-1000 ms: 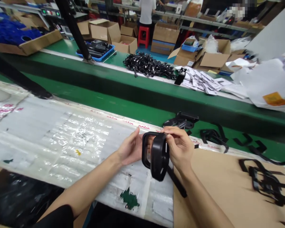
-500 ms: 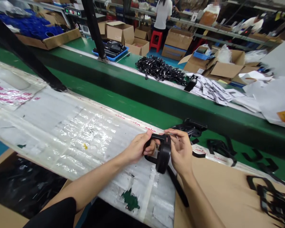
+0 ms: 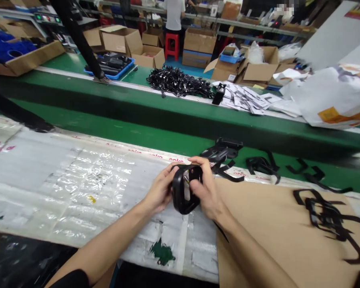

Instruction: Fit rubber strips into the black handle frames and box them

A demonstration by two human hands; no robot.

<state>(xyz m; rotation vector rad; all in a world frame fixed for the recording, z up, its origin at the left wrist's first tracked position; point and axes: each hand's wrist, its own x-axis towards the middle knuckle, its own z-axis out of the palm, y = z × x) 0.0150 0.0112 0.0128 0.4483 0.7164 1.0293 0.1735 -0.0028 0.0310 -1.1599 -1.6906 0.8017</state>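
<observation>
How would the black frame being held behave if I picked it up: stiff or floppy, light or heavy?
The black frame is probably stiff: its rounded outline shows no sag between the left hand and right hand. It is likely light for its size, with thin walls around an open middle. Its smooth, shiny surface might feel slippery.

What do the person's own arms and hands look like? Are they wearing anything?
Each grip is a bare hand: the left hand and right hand show no gloves. On the left arm, a plain black sleeve stops near the elbow. The right forearm is bare; any sleeve there is out of view.
</observation>
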